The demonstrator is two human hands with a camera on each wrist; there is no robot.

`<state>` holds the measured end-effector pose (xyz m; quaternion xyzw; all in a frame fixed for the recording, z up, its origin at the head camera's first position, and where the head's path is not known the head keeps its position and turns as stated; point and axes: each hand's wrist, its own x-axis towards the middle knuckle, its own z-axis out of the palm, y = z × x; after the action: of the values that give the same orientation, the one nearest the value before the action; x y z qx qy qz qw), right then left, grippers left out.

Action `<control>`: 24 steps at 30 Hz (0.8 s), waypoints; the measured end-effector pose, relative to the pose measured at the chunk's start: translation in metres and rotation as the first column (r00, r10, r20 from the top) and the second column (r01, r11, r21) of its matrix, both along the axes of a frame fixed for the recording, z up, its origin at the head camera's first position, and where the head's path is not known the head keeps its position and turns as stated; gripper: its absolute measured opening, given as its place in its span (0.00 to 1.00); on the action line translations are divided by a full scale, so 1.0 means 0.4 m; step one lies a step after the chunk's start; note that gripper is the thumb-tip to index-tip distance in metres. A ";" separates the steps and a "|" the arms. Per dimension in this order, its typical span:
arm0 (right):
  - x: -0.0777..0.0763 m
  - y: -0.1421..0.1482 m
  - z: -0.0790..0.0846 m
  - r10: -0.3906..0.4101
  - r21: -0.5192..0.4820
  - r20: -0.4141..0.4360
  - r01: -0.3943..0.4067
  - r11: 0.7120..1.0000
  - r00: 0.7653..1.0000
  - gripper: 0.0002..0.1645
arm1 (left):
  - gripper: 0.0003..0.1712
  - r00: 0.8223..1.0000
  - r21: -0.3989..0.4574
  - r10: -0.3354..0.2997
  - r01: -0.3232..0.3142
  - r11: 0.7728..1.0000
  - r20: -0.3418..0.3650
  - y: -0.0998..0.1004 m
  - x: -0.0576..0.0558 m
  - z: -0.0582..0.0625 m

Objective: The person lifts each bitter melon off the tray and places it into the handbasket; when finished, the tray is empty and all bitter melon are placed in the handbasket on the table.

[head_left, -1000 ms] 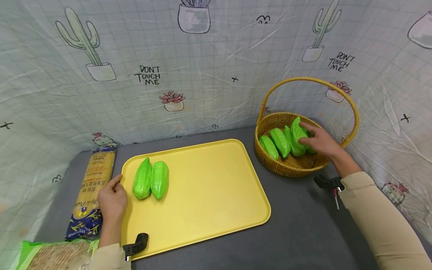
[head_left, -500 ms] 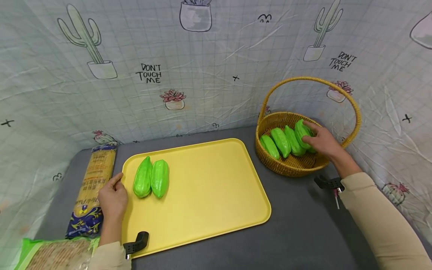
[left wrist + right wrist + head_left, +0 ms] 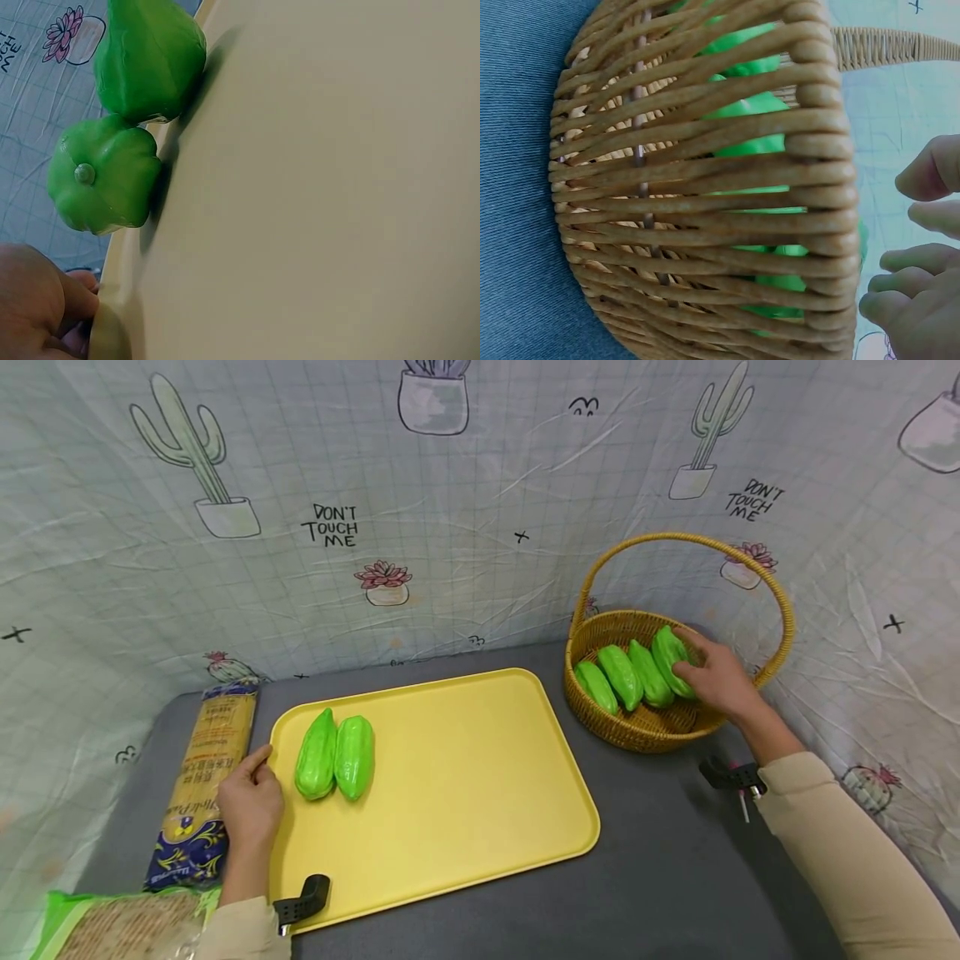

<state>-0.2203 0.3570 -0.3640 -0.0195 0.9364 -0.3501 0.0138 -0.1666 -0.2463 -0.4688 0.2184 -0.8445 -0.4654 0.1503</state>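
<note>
In the head view, my right hand (image 3: pixel 722 678) reaches over the wicker basket (image 3: pixel 637 742), close beside the rightmost glossy, ridged green vegetable (image 3: pixel 667 652). From the right wrist, loosely bent fingers (image 3: pixel 904 281) show above the basket rim with nothing between them and the thumb. More such green vegetables (image 3: pixel 621 675) lie side by side in the basket. My left hand (image 3: pixel 251 802) holds the left rim of the yellow tray (image 3: pixel 465 793). Two upright-pointing green vegetables, one (image 3: pixel 315 760) beside another (image 3: pixel 354 760), lie together at the tray's left.
A pack of spaghetti (image 3: pixel 206 768) lies left of the tray. Nearer me is a green-edged bag (image 3: pixel 127 927) of brown food. The basket's tall handle (image 3: pixel 690 537) arches over it, and a patterned cloth (image 3: pixel 480 485) hangs behind the grey table (image 3: pixel 660 860).
The rightmost green vegetable has come down to the right and settled in the row in the basket; my right fingers have loosened from it. My left hand stays at the tray.
</note>
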 end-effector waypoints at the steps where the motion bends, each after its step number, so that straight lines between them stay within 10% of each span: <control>1: 0.002 0.000 0.000 -0.002 0.002 -0.007 0.002 1.000 1.000 0.38 | 0.25 1.000 0.000 0.000 0.000 1.000 0.001 0.000 0.000 0.000; 24: 0.041 -0.125 0.015 0.105 -0.023 -0.131 -0.109 0.994 0.986 0.39 | 0.26 1.000 0.003 -0.005 0.005 1.000 0.016 -0.003 -0.007 -0.007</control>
<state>-0.2037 0.3071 -0.3581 -0.0926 0.9276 -0.3608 -0.0284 -0.1692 -0.2476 -0.4716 0.2204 -0.8454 -0.4653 0.1421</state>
